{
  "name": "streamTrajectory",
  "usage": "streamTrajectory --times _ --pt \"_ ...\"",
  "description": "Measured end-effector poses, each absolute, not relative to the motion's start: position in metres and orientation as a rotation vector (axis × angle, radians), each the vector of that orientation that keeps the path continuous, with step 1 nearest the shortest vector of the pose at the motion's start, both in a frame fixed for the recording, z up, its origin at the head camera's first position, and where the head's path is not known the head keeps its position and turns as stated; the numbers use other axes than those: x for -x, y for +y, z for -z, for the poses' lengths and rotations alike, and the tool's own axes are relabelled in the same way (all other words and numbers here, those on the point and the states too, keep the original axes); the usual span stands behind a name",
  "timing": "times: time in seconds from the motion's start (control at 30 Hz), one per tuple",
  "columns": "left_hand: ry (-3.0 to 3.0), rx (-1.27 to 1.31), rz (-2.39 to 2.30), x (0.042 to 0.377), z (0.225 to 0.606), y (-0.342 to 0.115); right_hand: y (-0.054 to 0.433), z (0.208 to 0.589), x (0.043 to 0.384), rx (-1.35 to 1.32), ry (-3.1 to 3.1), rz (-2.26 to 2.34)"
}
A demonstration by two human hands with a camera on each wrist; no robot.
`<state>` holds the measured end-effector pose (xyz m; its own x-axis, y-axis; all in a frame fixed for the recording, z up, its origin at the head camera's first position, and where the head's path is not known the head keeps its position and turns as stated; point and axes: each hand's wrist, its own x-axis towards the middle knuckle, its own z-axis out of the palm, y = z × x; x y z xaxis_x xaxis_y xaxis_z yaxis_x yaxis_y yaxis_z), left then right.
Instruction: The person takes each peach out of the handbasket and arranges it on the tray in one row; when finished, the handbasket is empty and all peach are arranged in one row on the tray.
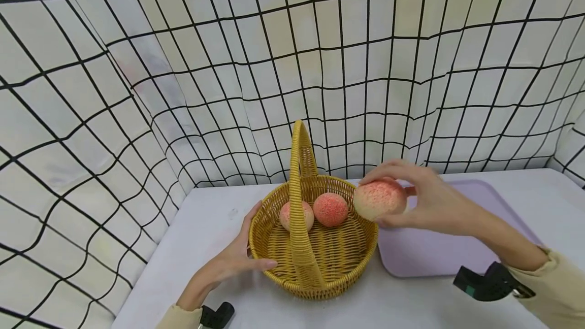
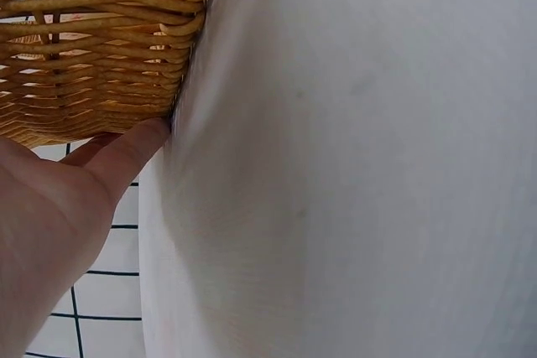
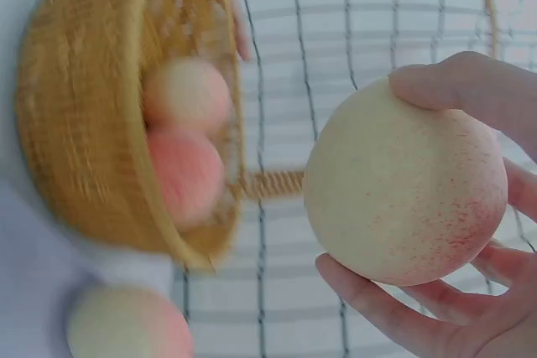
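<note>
A yellow wicker basket (image 1: 315, 288) with a tall arched handle (image 1: 299, 217) stands on the table. Inside lie two pink-and-cream peaches; one peach (image 1: 330, 209) shows whole, while the handle partly covers the other peach (image 1: 288, 216). Along the basket's left side rests my left hand (image 1: 233, 258), its fingers straight against the outer wall and its thumb by the rim. In the left wrist view, the fingers touch the wicker low down. My right hand (image 1: 425, 199) grips a large peach (image 1: 380, 199) between thumb and fingers, raised by the basket's right rim.
A lilac tray (image 1: 439, 253) lies right of the basket, partly beneath my right forearm in the head view. Another peach (image 3: 130, 324) appears low in the right wrist view. White walls with black grid netting (image 1: 320, 75) enclose the white table (image 1: 201, 222) at back and sides.
</note>
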<state>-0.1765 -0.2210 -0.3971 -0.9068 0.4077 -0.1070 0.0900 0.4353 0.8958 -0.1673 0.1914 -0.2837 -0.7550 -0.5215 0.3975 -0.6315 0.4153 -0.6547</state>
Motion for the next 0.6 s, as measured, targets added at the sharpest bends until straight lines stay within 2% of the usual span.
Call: streamTrajectory --times 0.23,0.47,0.6 --pt "2.384 -0.425 -1.472 0.178 0.398 -0.222 0.247 0.273 0.178 -0.873 -2.526 -1.067" --pt "2.383 -0.414 -1.479 0.177 0.398 -0.222 0.280 0.313 0.193 -0.601 -2.690 -1.185" --pt "2.383 -0.408 -1.476 0.176 0.398 -0.221 0.296 0.341 0.201 -0.569 -2.726 -1.116"
